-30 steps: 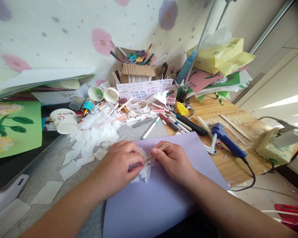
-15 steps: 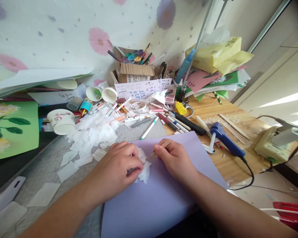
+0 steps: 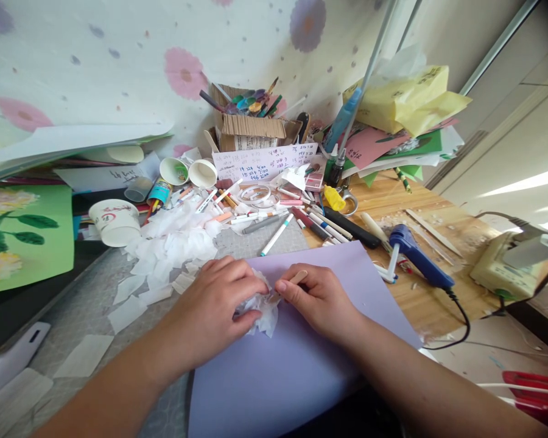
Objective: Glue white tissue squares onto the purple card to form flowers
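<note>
A lilac sheet of paper (image 3: 301,365) lies in front of me on the desk. On its upper left part sits a crumpled bunch of white tissue paper (image 3: 263,311). My left hand (image 3: 219,307) presses down on the tissue, fingers curled over it. My right hand (image 3: 317,298) holds a small wooden stick (image 3: 292,281), its tip poking into the tissue right beside my left fingers.
A heap of white tissue pieces (image 3: 173,243) lies behind my left hand. Pens and markers (image 3: 278,222), paper cups (image 3: 114,222), a cardboard box of brushes (image 3: 249,121), a blue glue gun (image 3: 418,258) with cord, and stacked coloured papers (image 3: 393,146) crowd the desk.
My right hand moved the stick left and down into the tissue, after having drawn back a little. My left hand stayed on the tissue.
</note>
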Demonstrator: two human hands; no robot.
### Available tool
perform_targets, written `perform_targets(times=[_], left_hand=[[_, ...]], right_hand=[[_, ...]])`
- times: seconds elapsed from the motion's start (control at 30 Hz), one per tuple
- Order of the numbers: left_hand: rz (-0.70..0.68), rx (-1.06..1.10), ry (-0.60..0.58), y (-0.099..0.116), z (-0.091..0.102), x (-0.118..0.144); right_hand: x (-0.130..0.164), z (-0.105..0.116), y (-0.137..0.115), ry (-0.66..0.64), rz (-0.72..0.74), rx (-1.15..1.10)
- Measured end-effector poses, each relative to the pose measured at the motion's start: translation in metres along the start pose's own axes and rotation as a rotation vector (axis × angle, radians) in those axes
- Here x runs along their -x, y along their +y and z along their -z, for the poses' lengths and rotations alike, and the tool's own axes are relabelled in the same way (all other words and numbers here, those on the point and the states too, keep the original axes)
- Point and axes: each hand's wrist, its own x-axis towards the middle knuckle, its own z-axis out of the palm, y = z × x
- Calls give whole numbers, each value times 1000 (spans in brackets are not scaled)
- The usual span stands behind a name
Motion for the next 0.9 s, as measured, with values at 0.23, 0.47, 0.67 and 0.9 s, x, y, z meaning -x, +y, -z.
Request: perform_targets(times=[0.23, 0.47, 0.67, 0.9], left_hand=[[-57, -9, -57, 1, -1, 0], [-67, 24, -24, -8, 11, 2], [391, -306, 326, -66, 40, 12], [316, -394, 108, -85, 27, 12]], right_hand=[[0, 2, 0, 5, 9, -13], [0, 1, 1, 14, -7, -35], [1, 1, 1, 12, -37, -7], [2, 1, 1, 20, -65, -5]])
